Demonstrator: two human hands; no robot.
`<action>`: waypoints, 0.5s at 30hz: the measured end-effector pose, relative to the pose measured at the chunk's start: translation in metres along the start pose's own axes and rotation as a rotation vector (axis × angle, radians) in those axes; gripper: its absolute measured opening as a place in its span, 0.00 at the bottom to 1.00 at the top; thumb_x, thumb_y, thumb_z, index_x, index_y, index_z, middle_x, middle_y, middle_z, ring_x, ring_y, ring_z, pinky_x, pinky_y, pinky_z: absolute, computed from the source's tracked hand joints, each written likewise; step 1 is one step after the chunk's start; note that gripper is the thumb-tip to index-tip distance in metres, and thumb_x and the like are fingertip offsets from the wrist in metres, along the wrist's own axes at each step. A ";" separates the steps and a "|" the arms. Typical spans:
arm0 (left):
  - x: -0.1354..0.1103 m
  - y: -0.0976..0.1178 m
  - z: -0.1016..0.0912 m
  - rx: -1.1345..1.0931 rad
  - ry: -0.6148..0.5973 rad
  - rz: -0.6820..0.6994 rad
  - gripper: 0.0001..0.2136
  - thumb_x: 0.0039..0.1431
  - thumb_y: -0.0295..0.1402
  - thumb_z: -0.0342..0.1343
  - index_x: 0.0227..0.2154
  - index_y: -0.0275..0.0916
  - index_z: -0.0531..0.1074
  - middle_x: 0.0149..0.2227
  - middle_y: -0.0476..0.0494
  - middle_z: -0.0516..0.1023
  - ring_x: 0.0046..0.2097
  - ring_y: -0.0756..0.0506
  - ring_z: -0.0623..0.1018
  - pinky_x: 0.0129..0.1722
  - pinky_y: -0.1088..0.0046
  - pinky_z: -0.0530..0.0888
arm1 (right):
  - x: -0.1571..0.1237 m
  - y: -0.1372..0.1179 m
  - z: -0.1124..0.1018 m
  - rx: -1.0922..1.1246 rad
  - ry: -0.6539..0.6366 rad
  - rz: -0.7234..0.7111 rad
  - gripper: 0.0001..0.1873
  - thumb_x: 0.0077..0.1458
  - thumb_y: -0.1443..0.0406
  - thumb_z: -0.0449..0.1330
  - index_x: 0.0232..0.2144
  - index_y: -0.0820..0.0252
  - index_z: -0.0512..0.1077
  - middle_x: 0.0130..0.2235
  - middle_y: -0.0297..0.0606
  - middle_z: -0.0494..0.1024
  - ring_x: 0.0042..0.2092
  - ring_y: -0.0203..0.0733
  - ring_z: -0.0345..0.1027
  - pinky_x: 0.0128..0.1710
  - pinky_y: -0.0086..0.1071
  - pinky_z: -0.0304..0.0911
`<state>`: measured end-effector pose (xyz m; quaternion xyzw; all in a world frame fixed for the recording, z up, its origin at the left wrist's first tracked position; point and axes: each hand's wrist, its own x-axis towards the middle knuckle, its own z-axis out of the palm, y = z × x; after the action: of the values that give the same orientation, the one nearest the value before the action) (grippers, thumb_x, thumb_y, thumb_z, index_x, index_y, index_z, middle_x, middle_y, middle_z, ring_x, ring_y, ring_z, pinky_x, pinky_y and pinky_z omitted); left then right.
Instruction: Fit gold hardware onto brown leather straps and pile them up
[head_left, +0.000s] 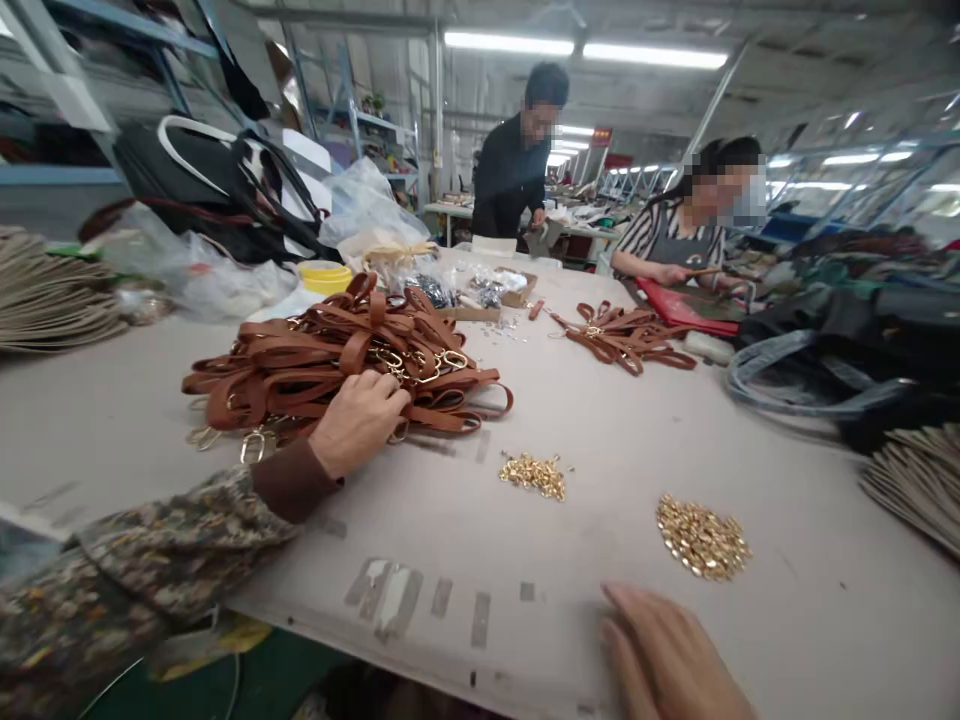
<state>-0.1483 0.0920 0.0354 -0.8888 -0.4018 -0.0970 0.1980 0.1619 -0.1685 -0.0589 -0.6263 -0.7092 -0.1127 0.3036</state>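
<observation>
My left hand (362, 420) reaches into the near side of a heap of brown leather straps (300, 350). Its fingers are curled down at a strap, the fingertips partly hidden. Gold-coloured metal clasps (255, 446) show among the straps and at the heap's near left. Low in the picture, my right hand (667, 650) is over the table's near side, fingers stretched out and slightly blurred, holding nothing that I can see. A pile of small gold metal pieces (703, 537) lies just beyond it, and a smaller gold pile (536, 474) lies between the two hands.
More brown straps (630, 335) lie farther back, near a seated person (675, 240) with a red item (690, 306). Another person (510, 170) stands behind. A yellow tub (325, 277), plastic bags and stacked beige strips (52, 290) line the table's far and left sides.
</observation>
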 end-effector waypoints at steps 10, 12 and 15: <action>-0.004 0.022 -0.038 -0.649 0.108 0.039 0.07 0.63 0.31 0.52 0.42 0.37 0.70 0.41 0.42 0.75 0.45 0.43 0.72 0.48 0.64 0.68 | 0.072 -0.037 0.062 -0.216 -0.182 0.021 0.24 0.64 0.53 0.47 0.54 0.59 0.68 0.56 0.49 0.70 0.57 0.60 0.60 0.50 0.52 0.60; 0.003 0.041 -0.050 -1.042 0.070 -0.063 0.07 0.62 0.32 0.54 0.42 0.38 0.70 0.39 0.44 0.75 0.41 0.45 0.74 0.44 0.67 0.70 | 0.073 -0.035 0.064 -0.209 -0.165 0.014 0.25 0.64 0.54 0.47 0.54 0.64 0.68 0.54 0.50 0.72 0.56 0.60 0.60 0.51 0.53 0.59; 0.015 0.070 -0.060 -1.792 -0.041 -0.252 0.05 0.63 0.33 0.53 0.39 0.38 0.67 0.35 0.47 0.73 0.36 0.48 0.76 0.38 0.69 0.74 | 0.074 -0.034 0.064 -0.177 -0.128 0.026 0.22 0.65 0.58 0.48 0.52 0.65 0.69 0.52 0.48 0.74 0.55 0.59 0.61 0.52 0.53 0.57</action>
<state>-0.0860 0.0343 0.0754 -0.6610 -0.2735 -0.3784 -0.5874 0.1088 -0.0794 -0.0600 -0.6656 -0.7063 -0.1308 0.2027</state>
